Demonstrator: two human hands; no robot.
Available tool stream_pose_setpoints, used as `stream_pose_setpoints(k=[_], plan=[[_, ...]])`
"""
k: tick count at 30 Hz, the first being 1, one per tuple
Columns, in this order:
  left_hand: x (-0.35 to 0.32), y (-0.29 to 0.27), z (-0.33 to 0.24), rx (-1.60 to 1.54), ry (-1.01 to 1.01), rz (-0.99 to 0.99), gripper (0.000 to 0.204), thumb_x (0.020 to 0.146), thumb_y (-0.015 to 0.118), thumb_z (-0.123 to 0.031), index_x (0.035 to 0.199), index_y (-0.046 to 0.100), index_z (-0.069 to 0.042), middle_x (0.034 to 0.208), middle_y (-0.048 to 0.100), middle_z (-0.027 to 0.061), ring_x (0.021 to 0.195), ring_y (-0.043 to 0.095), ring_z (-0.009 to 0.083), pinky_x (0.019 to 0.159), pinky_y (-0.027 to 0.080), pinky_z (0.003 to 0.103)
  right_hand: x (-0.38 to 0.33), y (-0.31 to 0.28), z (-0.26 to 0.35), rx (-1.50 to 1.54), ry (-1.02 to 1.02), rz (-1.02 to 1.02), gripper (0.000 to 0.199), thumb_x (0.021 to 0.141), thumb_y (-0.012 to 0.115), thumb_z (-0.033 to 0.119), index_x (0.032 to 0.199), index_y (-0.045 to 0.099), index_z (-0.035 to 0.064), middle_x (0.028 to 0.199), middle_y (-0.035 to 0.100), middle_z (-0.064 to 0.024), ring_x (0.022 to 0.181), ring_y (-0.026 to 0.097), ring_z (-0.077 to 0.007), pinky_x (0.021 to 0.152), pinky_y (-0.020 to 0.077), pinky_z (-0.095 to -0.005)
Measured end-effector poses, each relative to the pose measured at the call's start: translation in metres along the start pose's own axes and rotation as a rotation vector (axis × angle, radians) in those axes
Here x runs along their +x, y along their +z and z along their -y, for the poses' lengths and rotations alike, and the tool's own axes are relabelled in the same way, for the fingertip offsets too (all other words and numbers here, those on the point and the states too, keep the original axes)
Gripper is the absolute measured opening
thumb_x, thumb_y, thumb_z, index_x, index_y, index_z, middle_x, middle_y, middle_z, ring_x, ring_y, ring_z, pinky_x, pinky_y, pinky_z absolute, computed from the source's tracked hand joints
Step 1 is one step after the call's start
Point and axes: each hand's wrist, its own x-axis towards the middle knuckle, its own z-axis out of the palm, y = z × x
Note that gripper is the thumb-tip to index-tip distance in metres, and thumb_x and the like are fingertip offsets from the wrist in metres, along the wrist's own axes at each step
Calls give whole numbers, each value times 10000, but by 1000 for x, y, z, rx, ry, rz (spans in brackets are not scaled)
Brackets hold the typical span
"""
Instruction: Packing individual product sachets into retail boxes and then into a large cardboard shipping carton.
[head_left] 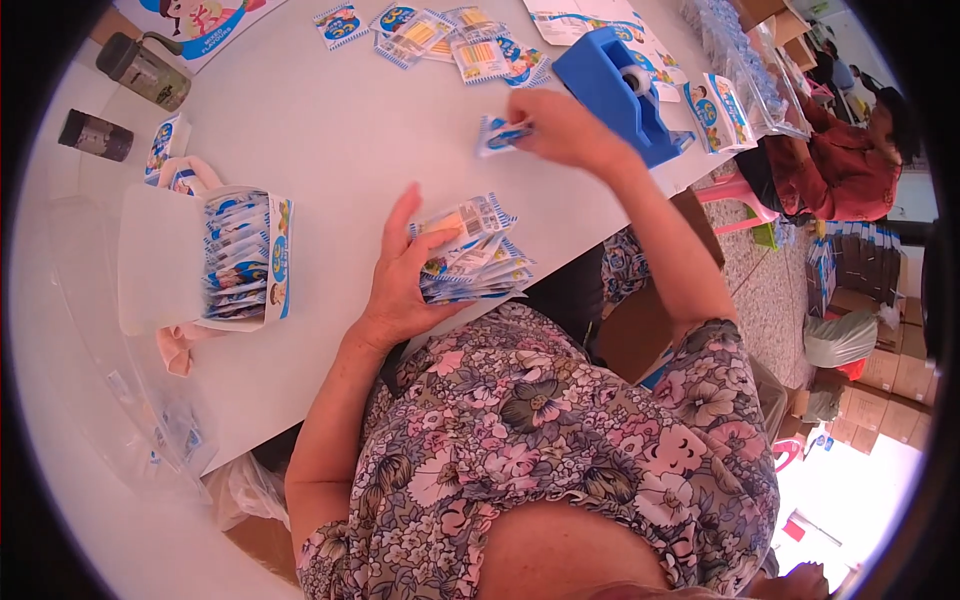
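Already the open box at the left looks nearly full of small packets. The left hand clasps a stack of packets at the table edge; the right hand pinches a single packet above it. More loose packets lie unsorted beyond. Printing on them is too small to tell.

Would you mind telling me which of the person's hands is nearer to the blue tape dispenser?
Right. The right hand holds a small packet just beside the blue tape dispenser; the left hand grips a packet stack nearer the body.
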Motion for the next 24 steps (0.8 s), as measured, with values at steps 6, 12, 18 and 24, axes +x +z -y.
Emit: stream_pose_setpoints(k=[6, 12, 18, 24], plan=[[-4, -3, 11, -71, 7, 121, 732, 543, 916, -153, 1185, 567, -109, 1432, 414, 175, 1261, 484, 334, 1040, 415, 414, 24, 13, 55, 347, -175, 561, 289, 820, 703, 302, 964, 637, 60, 906, 665, -135, 817, 652, -316, 702, 503, -404], [3, -1, 2, -70, 14, 100, 696, 543, 914, -172, 1138, 561, -96, 1306, 491, 151, 1175, 534, 320, 973, 467, 399, 96, 28, -24, -339, 344, -476, 433, 801, 732, 355, 1049, 645, 11, 857, 683, -140, 824, 674, -291, 705, 516, -409], [0, -2, 3, -68, 1, 77, 701, 543, 922, -209, 1138, 569, -96, 1283, 496, 153, 1167, 537, 319, 956, 476, 396, 88, 20, -47, 138, 367, -415, 444, 777, 734, 292, 1103, 636, 8, 851, 687, -150, 822, 675, -307, 725, 526, -413], [-1, 0, 5, -79, -7, 93, 699, 549, 923, -232, 1140, 575, -94, 1279, 496, 157, 1161, 539, 319, 951, 476, 394, 83, -3, -67, -108, 401, -351, 291, 785, 665, 157, 1049, 652, 35, 941, 685, -166, 913, 657, -336, 764, 530, -429]])
